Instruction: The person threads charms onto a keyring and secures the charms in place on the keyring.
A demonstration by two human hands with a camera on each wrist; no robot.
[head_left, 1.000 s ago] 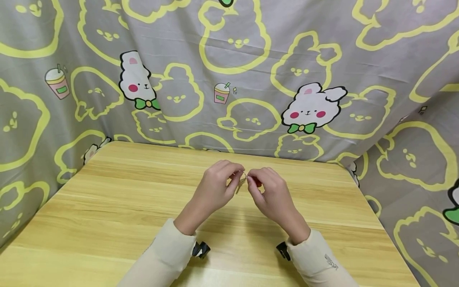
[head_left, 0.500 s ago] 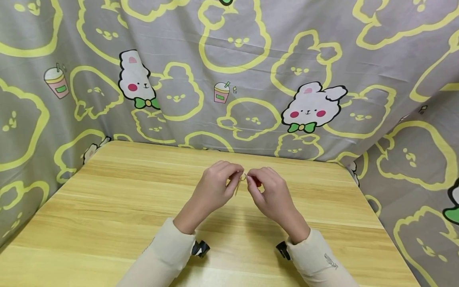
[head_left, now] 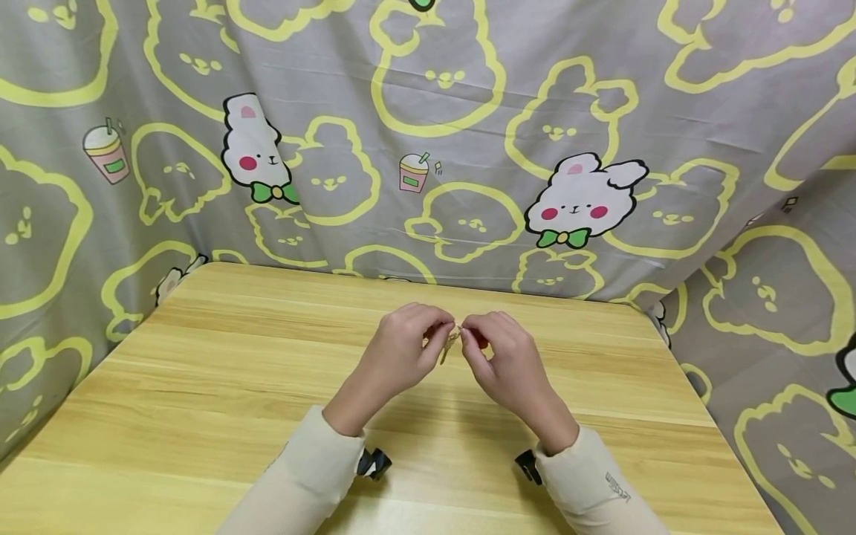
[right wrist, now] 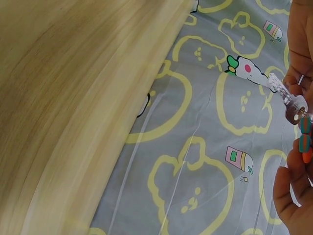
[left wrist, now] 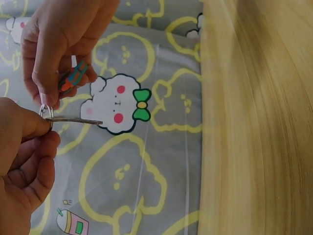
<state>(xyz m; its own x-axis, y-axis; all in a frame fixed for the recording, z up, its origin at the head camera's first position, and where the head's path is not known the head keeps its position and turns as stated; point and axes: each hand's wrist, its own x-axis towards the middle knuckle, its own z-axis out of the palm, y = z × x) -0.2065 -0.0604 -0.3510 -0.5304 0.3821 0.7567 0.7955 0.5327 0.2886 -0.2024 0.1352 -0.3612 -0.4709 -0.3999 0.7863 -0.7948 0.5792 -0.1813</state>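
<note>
In the head view my left hand (head_left: 404, 345) and right hand (head_left: 501, 357) meet above the table, fingertips almost touching. Between them dangles a small metal key (head_left: 447, 349). The left wrist view shows a thin silver key ring (left wrist: 46, 111), pinched by left thumb and finger from one side and by right fingertips from the other. Edge-on, the key (left wrist: 78, 120) sticks out from the ring. A teal and orange charm (left wrist: 73, 76) lies under the right hand's fingers. The right wrist view has the key's flat head (right wrist: 295, 108) beside the charm (right wrist: 304, 134); fingers partly hide the ring.
A light wood table (head_left: 200, 416) lies under both forearms. Behind and at the sides hangs a grey curtain (head_left: 468, 156) with yellow cartoon outlines. Black wrist devices (head_left: 374, 465) sit at the cream sleeve cuffs (head_left: 321, 461).
The hands have stayed almost in place, the left sinking very slightly. The key turned edge-on half a second ago and now shows more of its flat side again.
</note>
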